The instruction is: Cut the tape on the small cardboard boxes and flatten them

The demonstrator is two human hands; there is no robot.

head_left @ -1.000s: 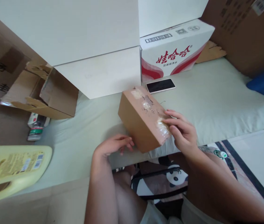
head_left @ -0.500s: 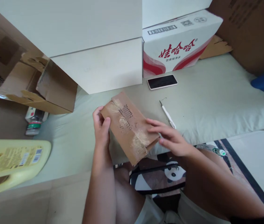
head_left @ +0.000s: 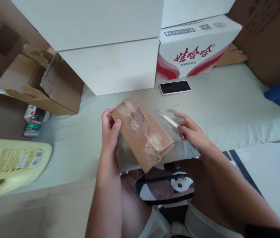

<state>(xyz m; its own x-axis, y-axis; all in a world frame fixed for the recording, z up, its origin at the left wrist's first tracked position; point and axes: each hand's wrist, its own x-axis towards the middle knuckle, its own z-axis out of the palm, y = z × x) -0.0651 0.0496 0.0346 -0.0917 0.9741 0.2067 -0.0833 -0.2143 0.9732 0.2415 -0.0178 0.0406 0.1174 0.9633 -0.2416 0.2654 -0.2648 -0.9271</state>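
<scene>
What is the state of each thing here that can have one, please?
Taped box: top closed, in left hand
White tool: in right hand; tip too blurred to judge
Phone: lying flat, screen dark
Small carton: open, flaps spread
Yellow container: cap out of view

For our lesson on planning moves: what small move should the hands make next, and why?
Probably bring the white tool to the tape on the cardboard box: the right hand holds the tool beside the box, its tip apart from it, while the left hand grips the box's left end.
</scene>
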